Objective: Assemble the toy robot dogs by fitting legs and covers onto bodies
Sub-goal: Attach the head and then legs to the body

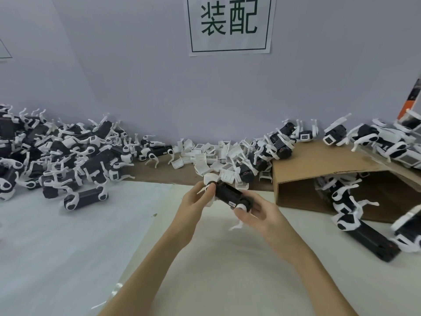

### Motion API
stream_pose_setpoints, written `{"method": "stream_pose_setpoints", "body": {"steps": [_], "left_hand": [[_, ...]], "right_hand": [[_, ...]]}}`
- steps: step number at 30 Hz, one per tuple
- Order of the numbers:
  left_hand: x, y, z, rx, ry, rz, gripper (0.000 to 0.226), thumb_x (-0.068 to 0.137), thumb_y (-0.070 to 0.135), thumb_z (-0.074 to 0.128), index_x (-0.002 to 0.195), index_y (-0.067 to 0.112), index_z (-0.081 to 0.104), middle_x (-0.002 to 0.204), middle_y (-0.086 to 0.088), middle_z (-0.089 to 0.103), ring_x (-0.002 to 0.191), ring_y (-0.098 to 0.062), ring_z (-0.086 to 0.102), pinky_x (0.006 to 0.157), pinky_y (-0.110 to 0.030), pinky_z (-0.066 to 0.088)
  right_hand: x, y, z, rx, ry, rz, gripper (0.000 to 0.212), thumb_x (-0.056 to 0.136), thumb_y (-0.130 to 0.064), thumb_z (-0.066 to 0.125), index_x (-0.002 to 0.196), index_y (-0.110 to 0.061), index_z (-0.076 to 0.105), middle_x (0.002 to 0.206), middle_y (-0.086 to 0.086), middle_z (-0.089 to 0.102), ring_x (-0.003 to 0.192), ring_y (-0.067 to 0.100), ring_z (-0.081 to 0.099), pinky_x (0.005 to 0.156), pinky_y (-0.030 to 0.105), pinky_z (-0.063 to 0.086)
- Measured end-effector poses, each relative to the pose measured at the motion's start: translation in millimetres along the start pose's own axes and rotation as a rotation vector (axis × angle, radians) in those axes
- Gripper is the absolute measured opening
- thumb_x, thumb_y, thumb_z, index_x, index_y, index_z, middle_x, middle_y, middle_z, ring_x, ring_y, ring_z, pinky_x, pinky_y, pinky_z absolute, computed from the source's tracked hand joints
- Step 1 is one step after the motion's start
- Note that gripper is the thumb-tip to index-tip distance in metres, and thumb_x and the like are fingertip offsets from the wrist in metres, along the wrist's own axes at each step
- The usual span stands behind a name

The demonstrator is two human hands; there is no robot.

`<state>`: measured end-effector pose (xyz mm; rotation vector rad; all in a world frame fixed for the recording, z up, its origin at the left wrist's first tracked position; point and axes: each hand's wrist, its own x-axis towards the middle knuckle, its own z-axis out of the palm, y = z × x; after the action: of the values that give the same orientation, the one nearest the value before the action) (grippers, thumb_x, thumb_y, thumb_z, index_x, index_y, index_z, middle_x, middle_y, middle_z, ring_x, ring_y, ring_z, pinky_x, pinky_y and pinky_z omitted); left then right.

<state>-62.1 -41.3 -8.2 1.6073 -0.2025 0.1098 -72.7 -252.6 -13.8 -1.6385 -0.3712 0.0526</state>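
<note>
Above the middle of the white table I hold a black toy dog body [229, 195] between both hands. My left hand [197, 200] grips its far end, thumb against a white leg joint there. My right hand [255, 215] grips the near end, thumb pressing on a round white leg joint [242, 207]. A white leg [237, 225] hangs down below my right hand. Behind the body, against the wall, lies a heap of white covers [214, 156].
A big pile of assembled black-and-white dogs [59, 156] fills the left of the table. A tipped cardboard box [337, 176] at the right has dogs on top and inside. More dogs [369, 233] lie at the right edge. A paper sign hangs on the wall.
</note>
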Motion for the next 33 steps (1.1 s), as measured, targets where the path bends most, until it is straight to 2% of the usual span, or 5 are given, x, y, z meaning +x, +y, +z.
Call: {"method": "stream_pose_setpoints", "body": {"steps": [9,15,19,26,33], "left_hand": [[-4,4,5,-0.010,0.279,0.227,0.080,0.102,0.071,0.027,0.077,0.012,0.074,0.079,-0.005,0.072,0.072,-0.017,0.062,0.064,-0.029,0.044],[-8,11,1,0.118,0.435,0.397,0.081,0.107,0.065,0.023,0.062,0.021,0.074,0.070,0.003,0.072,0.090,-0.035,0.060,0.093,-0.046,0.043],[-13,11,8,0.098,0.341,0.321,0.074,0.106,0.064,0.020,0.075,0.027,0.077,0.079,0.000,0.073,0.091,-0.036,0.062,0.092,-0.069,0.043],[-19,19,10,0.495,-0.075,0.669,0.047,0.114,0.021,0.024,0.156,0.033,0.040,0.143,0.020,0.065,0.146,-0.015,0.048,0.115,-0.042,0.017],[-11,14,0,0.454,-0.053,0.576,0.045,0.110,0.015,0.027,0.136,0.025,0.062,0.132,0.016,0.072,0.138,-0.015,0.055,0.114,-0.048,0.024]], "right_hand": [[-7,17,39,-0.569,-0.044,-0.106,0.069,0.095,-0.026,0.074,0.136,-0.052,0.025,0.146,-0.032,0.035,0.127,-0.018,0.035,0.103,0.009,0.028],[-11,26,62,-0.596,0.007,-0.195,0.071,0.098,-0.026,0.069,0.145,-0.046,0.019,0.148,-0.019,0.034,0.131,0.004,0.044,0.110,0.024,0.039],[-9,24,61,-0.556,0.087,-0.235,0.065,0.094,-0.028,0.076,0.144,-0.036,0.035,0.152,-0.015,0.034,0.132,-0.002,0.044,0.113,0.025,0.043],[-3,24,33,-0.329,0.021,-0.331,0.049,0.099,-0.012,0.069,0.141,-0.024,0.047,0.149,-0.005,0.048,0.135,0.016,0.053,0.112,0.044,0.047],[-1,26,28,-0.367,0.112,-0.260,0.061,0.092,-0.017,0.078,0.137,-0.044,0.048,0.129,-0.014,0.059,0.123,0.007,0.057,0.101,0.034,0.052]]}}
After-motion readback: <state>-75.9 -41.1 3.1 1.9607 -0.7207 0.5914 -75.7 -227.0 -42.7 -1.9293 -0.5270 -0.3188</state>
